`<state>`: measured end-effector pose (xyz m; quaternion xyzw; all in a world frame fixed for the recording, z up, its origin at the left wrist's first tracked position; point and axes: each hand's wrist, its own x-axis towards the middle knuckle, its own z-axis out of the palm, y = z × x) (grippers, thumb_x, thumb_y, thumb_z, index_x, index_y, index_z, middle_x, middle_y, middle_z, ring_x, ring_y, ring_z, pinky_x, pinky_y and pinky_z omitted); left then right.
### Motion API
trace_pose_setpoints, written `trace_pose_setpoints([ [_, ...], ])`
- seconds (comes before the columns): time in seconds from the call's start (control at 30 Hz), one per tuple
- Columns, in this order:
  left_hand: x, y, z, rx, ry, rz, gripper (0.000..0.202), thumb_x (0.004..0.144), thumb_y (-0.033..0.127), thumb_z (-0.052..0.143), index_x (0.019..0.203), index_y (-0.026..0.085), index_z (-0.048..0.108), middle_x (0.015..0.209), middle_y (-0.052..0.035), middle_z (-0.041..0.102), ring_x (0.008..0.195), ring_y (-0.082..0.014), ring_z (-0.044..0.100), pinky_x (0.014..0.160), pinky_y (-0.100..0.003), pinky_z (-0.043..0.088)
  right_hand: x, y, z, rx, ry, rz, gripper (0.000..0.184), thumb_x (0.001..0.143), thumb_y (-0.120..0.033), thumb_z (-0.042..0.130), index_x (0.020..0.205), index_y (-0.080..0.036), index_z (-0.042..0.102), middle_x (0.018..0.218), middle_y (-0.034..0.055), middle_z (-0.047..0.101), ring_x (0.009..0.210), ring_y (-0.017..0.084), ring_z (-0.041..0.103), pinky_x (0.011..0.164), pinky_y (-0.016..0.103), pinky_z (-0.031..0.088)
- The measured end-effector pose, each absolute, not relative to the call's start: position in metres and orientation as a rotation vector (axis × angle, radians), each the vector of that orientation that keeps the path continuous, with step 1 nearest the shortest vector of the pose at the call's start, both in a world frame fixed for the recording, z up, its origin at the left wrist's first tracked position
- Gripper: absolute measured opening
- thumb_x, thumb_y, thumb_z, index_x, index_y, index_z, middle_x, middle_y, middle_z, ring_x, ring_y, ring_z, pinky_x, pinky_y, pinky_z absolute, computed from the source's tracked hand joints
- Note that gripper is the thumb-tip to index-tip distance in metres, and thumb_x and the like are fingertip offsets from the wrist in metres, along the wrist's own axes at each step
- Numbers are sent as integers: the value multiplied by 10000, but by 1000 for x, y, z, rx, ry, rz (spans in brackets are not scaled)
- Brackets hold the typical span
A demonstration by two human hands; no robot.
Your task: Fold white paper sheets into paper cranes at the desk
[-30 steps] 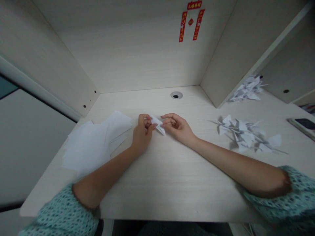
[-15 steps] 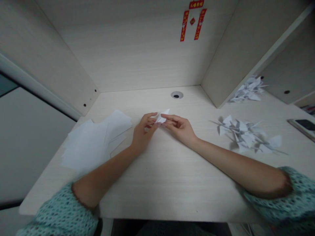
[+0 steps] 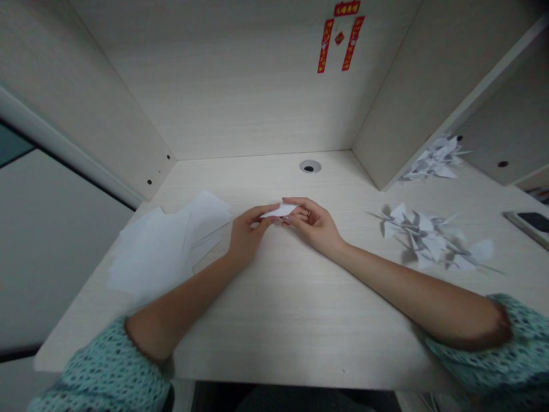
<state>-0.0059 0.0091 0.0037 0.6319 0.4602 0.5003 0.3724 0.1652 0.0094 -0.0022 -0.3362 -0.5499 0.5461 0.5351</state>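
A small piece of folded white paper (image 3: pixel 279 210) is held between my two hands above the middle of the desk. My left hand (image 3: pixel 247 232) pinches its left end between thumb and fingers. On the other end, the thumb and fingertips of my right hand (image 3: pixel 316 223) close around it; that hand wears a ring. The paper lies nearly level, and its lower folds are partly hidden by my fingers. Left of my left hand, loose white paper sheets (image 3: pixel 156 249) are spread in an overlapping pile. Several folded paper cranes (image 3: pixel 422 229) lie to the right, beyond my right hand.
More folded white paper shapes (image 3: pixel 440 157) sit behind the divider panel (image 3: pixel 398 103). A phone (image 3: pixel 529 223) rests at the right edge. A round cable hole (image 3: pixel 310 166) is near the back wall, where red stickers (image 3: pixel 341 37) hang. The desk's front edge (image 3: pixel 257 382) runs below my arms.
The folded paper has turned from a tilted, pointed-up position to lying nearly flat. My fingers have shifted their hold on it. The view has moved slightly.
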Motion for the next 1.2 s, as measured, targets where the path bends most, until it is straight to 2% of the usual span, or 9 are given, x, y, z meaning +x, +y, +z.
trace_pose_setpoints([
  [0.13, -5, 10, 3, 1557, 1142, 1273, 233, 761, 306, 686, 982, 246, 732, 1057, -39, 723, 958, -197, 669, 837, -301, 528, 165, 9, 0, -825, -1335, 1280, 320, 732, -303, 727, 1039, -222, 691, 756, 5, 704, 719, 137, 657, 734, 291, 525],
  [0.27, -5, 10, 3, 1503, 1098, 1301, 269, 733, 301, 712, 993, 233, 725, 1057, -46, 721, 867, -183, 689, 807, -296, 541, 167, 12, -3, -818, -1291, 1311, 273, 715, -288, 742, 982, -233, 723, 844, 16, 740, 784, 142, 677, 800, 296, 522],
  [0.47, -6, 9, 2, 1524, 1125, 1292, 167, 731, 313, 716, 859, 215, 758, 888, -42, 752, 823, -181, 690, 807, -291, 524, 167, 13, -6, -843, -1237, 1323, 259, 666, -287, 777, 919, -240, 748, 839, 18, 759, 770, 155, 697, 797, 308, 540],
  [0.77, -5, 8, 5, 1468, 1137, 1288, 145, 718, 320, 731, 804, 208, 762, 819, -39, 753, 769, -164, 677, 756, -277, 518, 166, 13, -3, -837, -1221, 1305, 105, 653, -289, 781, 737, -231, 752, 798, 16, 761, 759, 162, 705, 775, 308, 553],
  [1.2, -5, 10, 3, 1386, 1176, 1320, 169, 639, 316, 794, 757, 201, 757, 777, -34, 747, 711, -150, 669, 734, -277, 520, 164, 12, -2, -910, -1188, 1194, 97, 660, -286, 766, 717, -212, 744, 733, 18, 749, 680, 146, 683, 690, 278, 537],
])
